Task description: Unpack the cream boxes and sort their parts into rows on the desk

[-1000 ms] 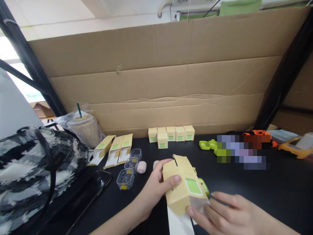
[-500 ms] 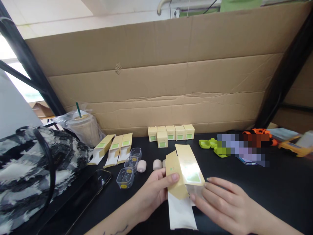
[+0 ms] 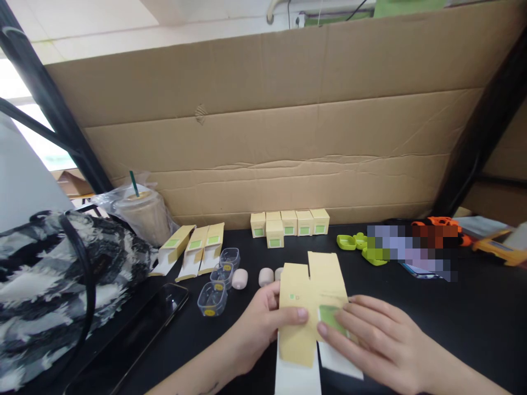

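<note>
My left hand [image 3: 263,323] grips the left side of a tan, unfolded carton blank [image 3: 307,299], thumb pressed on its front. The carton has a green label near its middle and white flaps at the bottom. Fingers of my right hand [image 3: 379,343] pinch its right side over the green label. The carton stands nearly upright above the black table [image 3: 453,318]. Just behind it lie pink rounded cases [image 3: 240,279] and clear plastic trays [image 3: 218,282].
A row of small folded boxes [image 3: 290,224] stands against the cardboard wall [image 3: 288,137]. Flat carton blanks [image 3: 193,249] lie at the left, near a bagged drink cup [image 3: 142,216], a phone [image 3: 140,329] and a black-and-white bag [image 3: 49,285]. Green plastic parts [image 3: 354,242] lie at the right.
The carton was a tilted, partly formed box; both hands have turned it and flattened it so its panels face me. My right hand moved up onto the green label.
</note>
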A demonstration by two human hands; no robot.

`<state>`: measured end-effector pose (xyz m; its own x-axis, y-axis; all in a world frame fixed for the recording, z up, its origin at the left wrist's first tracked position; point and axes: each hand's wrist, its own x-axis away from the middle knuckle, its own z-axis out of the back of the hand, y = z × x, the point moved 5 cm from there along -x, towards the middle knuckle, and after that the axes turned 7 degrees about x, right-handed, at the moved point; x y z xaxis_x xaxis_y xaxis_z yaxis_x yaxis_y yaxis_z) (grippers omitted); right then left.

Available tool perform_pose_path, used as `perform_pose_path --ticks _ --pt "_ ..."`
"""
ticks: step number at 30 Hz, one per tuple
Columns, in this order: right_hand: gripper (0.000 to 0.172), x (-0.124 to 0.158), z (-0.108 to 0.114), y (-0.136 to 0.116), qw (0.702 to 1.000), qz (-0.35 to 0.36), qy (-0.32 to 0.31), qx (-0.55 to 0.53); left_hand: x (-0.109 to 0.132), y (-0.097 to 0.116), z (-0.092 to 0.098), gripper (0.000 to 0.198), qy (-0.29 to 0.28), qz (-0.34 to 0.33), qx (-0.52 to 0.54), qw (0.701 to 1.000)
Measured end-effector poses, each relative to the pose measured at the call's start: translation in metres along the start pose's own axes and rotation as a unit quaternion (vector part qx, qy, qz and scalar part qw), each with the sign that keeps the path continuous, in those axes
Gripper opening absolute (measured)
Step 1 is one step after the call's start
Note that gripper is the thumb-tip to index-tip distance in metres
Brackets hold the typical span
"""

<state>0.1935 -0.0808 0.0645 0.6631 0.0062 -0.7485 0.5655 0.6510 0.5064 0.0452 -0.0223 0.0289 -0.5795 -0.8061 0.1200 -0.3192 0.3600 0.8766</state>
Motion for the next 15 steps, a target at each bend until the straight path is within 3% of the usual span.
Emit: perform_pose_path --ticks 5,7,9,10,12,15 --pt "0.046 0.010 -0.005 0.001 0.999 0.015 -0.049 -0.006 0.001 0.001 0.000 0.049 -0.004 -0.002 -0.076 0.997" --pt "0.042 0.013 -0.004 0.005 0.999 -0.006 -0.044 0.007 0.008 0.013 0.006 0.067 0.042 -0.072 -0.174 0.981" --pt "0.037 0.013 -0.002 0.013 0.998 -0.044 -0.033 0.033 0.019 0.032 0.005 0.086 0.065 -0.185 -0.297 0.935" --pt "0.036 0.013 -0.002 0.017 0.997 -0.060 -0.033 0.046 0.026 0.040 0.000 0.090 0.050 -0.238 -0.352 0.904" --pt "0.037 0.011 -0.003 0.022 0.994 -0.078 -0.036 0.067 0.036 0.046 -0.014 0.079 -0.030 -0.297 -0.432 0.851" --pt "0.039 0.010 -0.004 0.023 0.993 -0.081 -0.038 0.079 0.040 0.041 -0.027 0.040 -0.096 -0.291 -0.497 0.812"
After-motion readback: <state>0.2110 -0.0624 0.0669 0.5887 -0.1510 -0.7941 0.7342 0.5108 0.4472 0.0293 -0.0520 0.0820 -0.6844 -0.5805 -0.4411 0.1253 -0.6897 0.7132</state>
